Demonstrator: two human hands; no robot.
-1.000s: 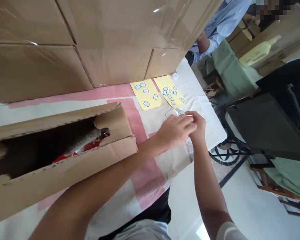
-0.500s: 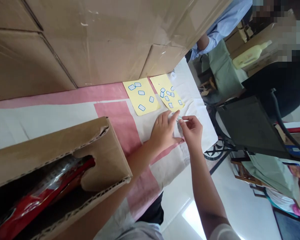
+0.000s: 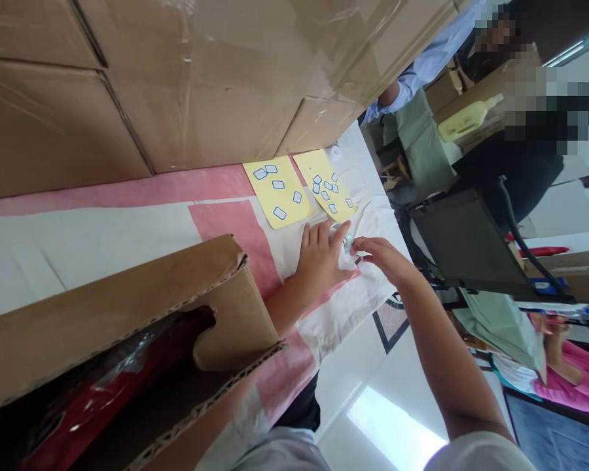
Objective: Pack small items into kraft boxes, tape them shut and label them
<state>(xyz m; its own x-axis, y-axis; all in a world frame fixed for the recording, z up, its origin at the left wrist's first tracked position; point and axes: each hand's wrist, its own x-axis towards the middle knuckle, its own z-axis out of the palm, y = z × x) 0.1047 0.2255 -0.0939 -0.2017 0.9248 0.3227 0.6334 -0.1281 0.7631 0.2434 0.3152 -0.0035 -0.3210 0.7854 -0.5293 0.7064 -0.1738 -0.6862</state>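
My left hand lies on the cloth with its fingers spread and thumb stretched out sideways. Beside its index finger is a small clear, pale-green shiny object, partly hidden; its kind is not plain. My right hand comes in from the right, fingertips pinched together at that object's edge. What the pinch holds is too small to make out. Just beyond my hands lie two yellow sheets, the left sheet and the right sheet, both bearing several small white blue-edged labels.
Large taped cardboard boxes stand along the far side. An open cardboard box with red packaging is at lower left. A pink and white cloth covers the table. A black chair and people are to the right.
My right hand has drawn slightly down and right, its wrist and forearm swinging outward. My left hand stays nearly in place. The view has shifted slightly.
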